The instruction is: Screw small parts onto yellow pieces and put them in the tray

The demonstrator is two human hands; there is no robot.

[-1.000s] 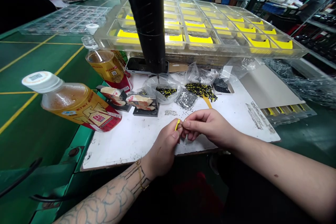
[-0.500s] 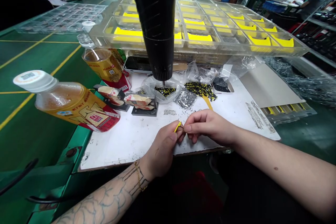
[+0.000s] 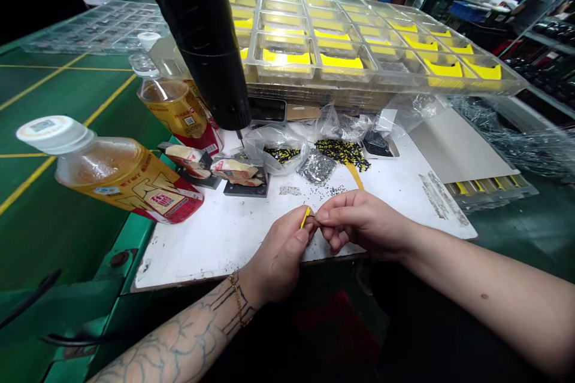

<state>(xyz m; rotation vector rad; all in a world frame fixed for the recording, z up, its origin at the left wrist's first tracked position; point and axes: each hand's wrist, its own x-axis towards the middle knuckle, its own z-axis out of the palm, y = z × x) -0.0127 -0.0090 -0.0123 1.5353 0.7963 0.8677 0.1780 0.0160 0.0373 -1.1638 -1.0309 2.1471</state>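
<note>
A worker's left hand (image 3: pixel 279 257) pinches a thin yellow sliver (image 3: pixel 305 217) between thumb and forefinger, holding it tilted upright above a white board (image 3: pixel 215 245) on the green worktop (image 3: pixel 58 239). The right hand's fingers (image 3: pixel 330 210) press together at the sliver's top end, gripping something too small to make out. The sliver looks light and stiff but small enough to slip, so a fingertip pinch along its length appears the surest hold. Nearby, a loose heap of black-and-yellow pieces (image 3: pixel 342 152) lies beside a clear plastic bag (image 3: pixel 276 152), and black specks (image 3: pixel 323 191) dot the board. A partitioned clear tray (image 3: pixel 341 66) of yellow parts sits beyond them, with a black cylindrical tool (image 3: pixel 202 42) hanging in front and a tea bottle (image 3: pixel 126 176) lying to the left.
</note>
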